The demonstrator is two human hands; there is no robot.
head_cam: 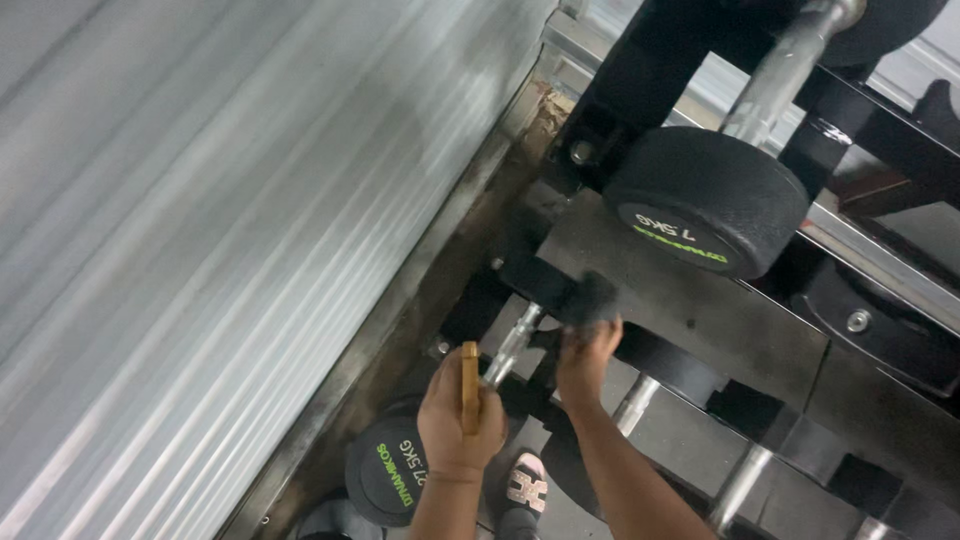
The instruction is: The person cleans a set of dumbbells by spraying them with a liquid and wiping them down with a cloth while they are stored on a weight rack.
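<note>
While the left hand (462, 415) grips a wooden block (470, 386), the right hand (586, 352) presses a dark cloth (593, 297) against the rack's edge (690, 300).

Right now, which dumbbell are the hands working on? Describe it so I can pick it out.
Start at the black dumbbell rack beside the ribbed metal shutter. The dumbbell lies on the lower tier, at the end nearest the shutter. Unlike its neighbours, its chrome handle passes by the left hand, which holds a flat wooden piece, and the right hand presses a dark cloth on it.
</note>
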